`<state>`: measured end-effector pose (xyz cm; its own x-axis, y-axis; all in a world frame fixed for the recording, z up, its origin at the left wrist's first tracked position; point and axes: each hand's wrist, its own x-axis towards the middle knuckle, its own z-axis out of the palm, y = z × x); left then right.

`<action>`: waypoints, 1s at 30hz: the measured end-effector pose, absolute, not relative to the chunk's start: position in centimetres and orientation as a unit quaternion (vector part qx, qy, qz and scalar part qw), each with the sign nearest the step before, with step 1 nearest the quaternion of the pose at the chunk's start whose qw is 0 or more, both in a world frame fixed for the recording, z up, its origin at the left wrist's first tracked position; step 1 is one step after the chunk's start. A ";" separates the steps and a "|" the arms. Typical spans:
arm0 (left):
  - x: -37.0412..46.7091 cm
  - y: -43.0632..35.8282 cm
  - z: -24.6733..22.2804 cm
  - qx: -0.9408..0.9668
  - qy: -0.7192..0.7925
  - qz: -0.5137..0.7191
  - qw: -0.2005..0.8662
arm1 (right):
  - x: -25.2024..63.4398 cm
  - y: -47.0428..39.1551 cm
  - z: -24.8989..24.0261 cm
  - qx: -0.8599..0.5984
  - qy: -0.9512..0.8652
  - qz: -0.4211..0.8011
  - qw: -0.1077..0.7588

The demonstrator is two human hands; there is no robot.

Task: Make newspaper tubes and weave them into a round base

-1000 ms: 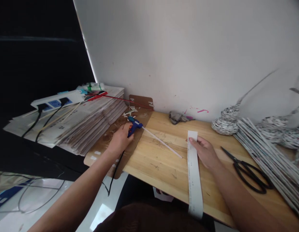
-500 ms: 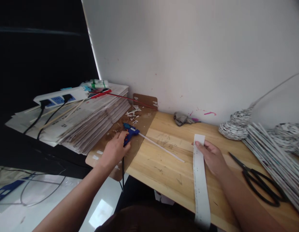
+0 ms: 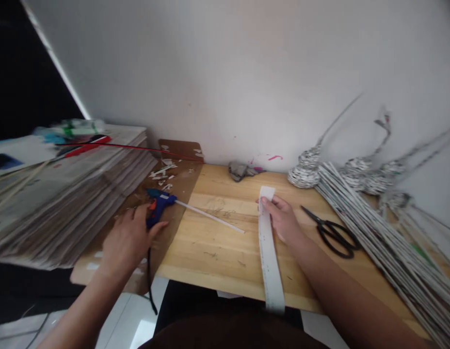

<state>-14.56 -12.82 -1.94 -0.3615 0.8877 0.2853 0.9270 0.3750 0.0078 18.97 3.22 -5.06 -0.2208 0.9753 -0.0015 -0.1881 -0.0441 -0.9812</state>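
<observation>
A blue hot glue gun (image 3: pixel 159 207) lies on the brown board, with a long pale glue stick (image 3: pixel 210 216) sticking out of its back across the wood. My left hand (image 3: pixel 128 237) hovers just beside the gun's handle, thumb apart from the fingers and nothing held; I cannot tell whether a fingertip still touches it. Between thumb and fingers, my right hand (image 3: pixel 283 218) pinches the top of a long white printed paper strip (image 3: pixel 269 257). The strip hangs down past the table's front edge. Black scissors (image 3: pixel 332 231) rest to the right of my right forearm.
Left stands a thick newspaper stack (image 3: pixel 112 184) bearing a red-handled tool (image 3: pixel 87 146). Paper scraps (image 3: pixel 164 170) litter the brown board (image 3: pixel 177 148). A grey crumpled cloth (image 3: pixel 241 170) lies by the wall. Rolled paper sticks (image 3: pixel 374 237) and woven paper gourd shapes (image 3: pixel 305 169) fill the right.
My left hand has come off the glue gun's handle, its thumb now spread. The view has turned right, bringing more woven shapes into sight. My right hand still holds the strip.
</observation>
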 end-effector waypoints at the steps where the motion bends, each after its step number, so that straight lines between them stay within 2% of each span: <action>1: -14.2 -12.7 -1.2 -0.552 -0.819 -0.092 0.124 | 18.8 3.2 -4.9 -0.392 -0.488 0.612 0.482; 3: -13.1 -11.8 0.4 -0.572 -0.795 -0.178 0.096 | 18.6 3.1 -4.5 -0.390 -0.470 0.631 0.479; 5: -11.3 -9.9 1.9 -0.585 -0.758 -0.286 -0.037 | 18.5 3.1 -3.7 -0.387 -0.450 0.648 0.477; 8: -7.1 -6.2 3.5 -0.575 -0.657 -0.385 -0.299 | 18.1 3.0 -2.1 -0.382 -0.439 0.656 0.482; 10: -3.9 -4.0 4.0 -0.534 -0.569 -0.449 -0.435 | 17.9 2.9 -0.9 -0.373 -0.450 0.646 0.491; 13: 0.3 -2.1 3.8 -0.496 -0.494 -0.450 -0.555 | 17.4 2.8 0.4 -0.355 -0.481 0.626 0.501; 17: 3.1 -1.6 1.8 -0.491 -0.465 -0.459 -0.576 | 17.1 2.8 0.3 -0.366 -0.520 0.615 0.466; 22: 2.4 -1.8 -0.3 -0.453 -0.498 -0.502 -0.543 | 17.0 2.5 -1.3 -0.341 -0.509 0.660 0.435; 27: 0.7 -4.7 1.0 -0.440 -0.535 -0.557 -0.458 | 17.7 3.1 -1.8 -0.340 -0.512 0.660 0.433; 30: 0.0 -8.8 3.5 -0.463 -0.451 -0.530 -0.548 | 18.3 4.0 -1.9 -0.353 -0.493 0.651 0.457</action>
<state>-0.04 -8.83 3.48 0.0300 0.9995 -0.0035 -0.1638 0.0083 0.9865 18.32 3.95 -1.90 -0.3321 0.9432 -0.0088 -0.2471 -0.0960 -0.9642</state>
